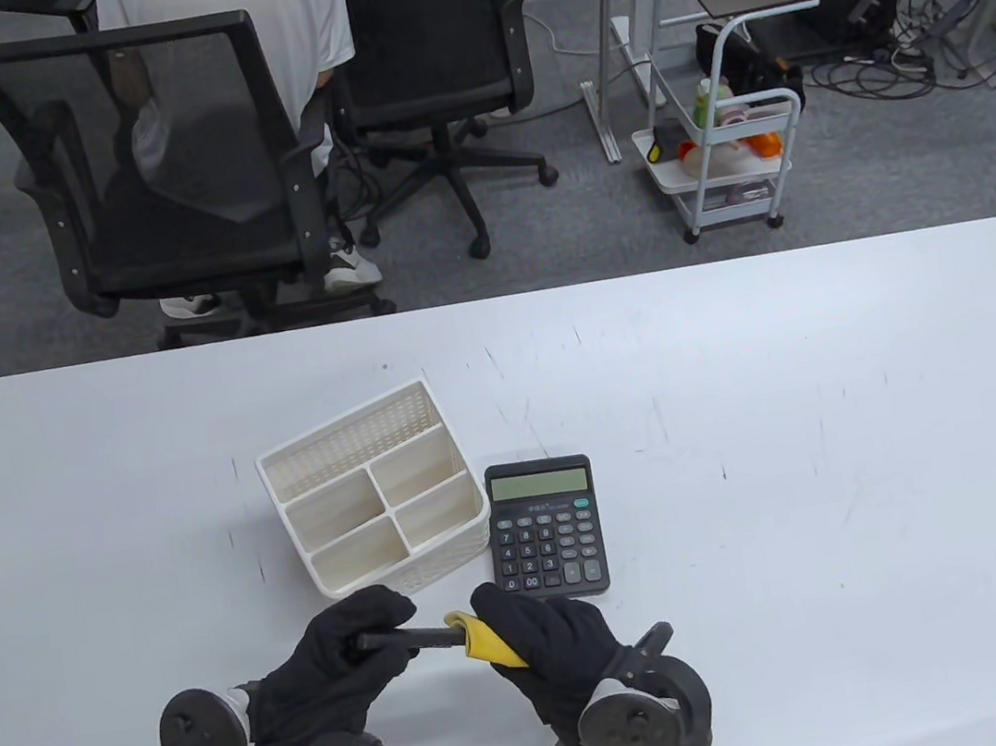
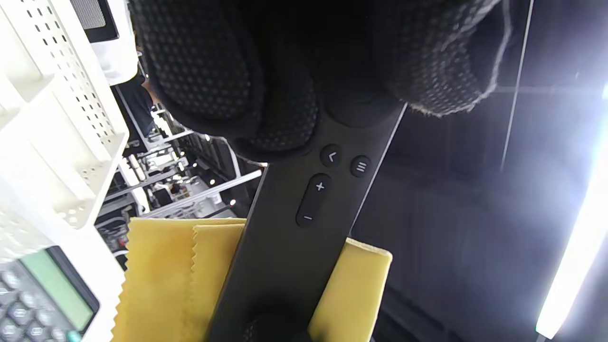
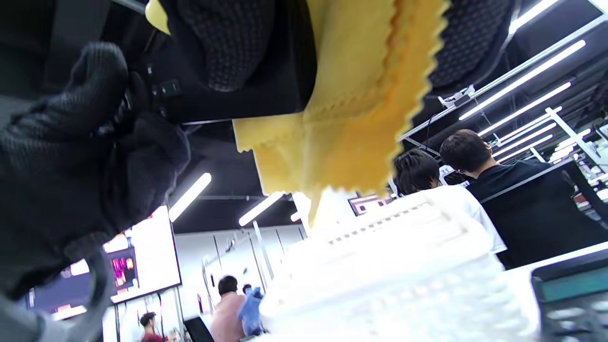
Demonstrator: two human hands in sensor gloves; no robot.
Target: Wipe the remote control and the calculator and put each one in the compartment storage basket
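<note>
Table view: left hand [image 1: 340,663] gripping one end of the remote [image 1: 404,639] above the table [image 1: 844,433], right hand [image 1: 547,641] pinching the cloth [image 1: 482,639] round the other end; basket [image 1: 474,526] and calculator [image 1: 546,529] just beyond.

Left wrist view: buttons bare, cloth folded round the lower body. Could slip from an end-only grip under a hard rub.

Right wrist view: cloth hanging loose; could snag the basket rim.

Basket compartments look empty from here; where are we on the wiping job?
Nothing is stowed: the basket holds nothing. In hand: the left hand grips the remote control while the right hand holds the yellow cloth around its end. Left: the calculator on the table beside the basket, then stowing both.
</note>
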